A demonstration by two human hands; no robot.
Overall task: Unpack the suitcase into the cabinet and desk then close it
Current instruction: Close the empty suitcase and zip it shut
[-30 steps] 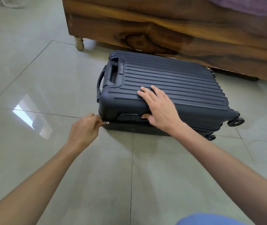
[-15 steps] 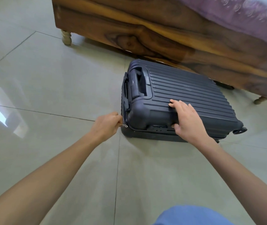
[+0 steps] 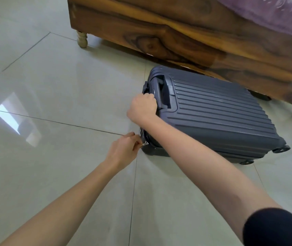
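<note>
Your suitcase (image 3: 221,118) lies flat and closed on the floor (image 3: 61,86), just beside the wooden bed (image 3: 177,32). Its long axis runs from the handle end at the left to the wheels (image 3: 281,149) at the lower right. Your left hand (image 3: 122,151) pinches the zipper pull (image 3: 145,144) at the near left corner. Your right hand (image 3: 142,107) is curled over the shell's handle end, gripping it. Half a second ago that hand lay flat on the ribbed lid; your left hand has kept its pinch at the same corner.
</note>
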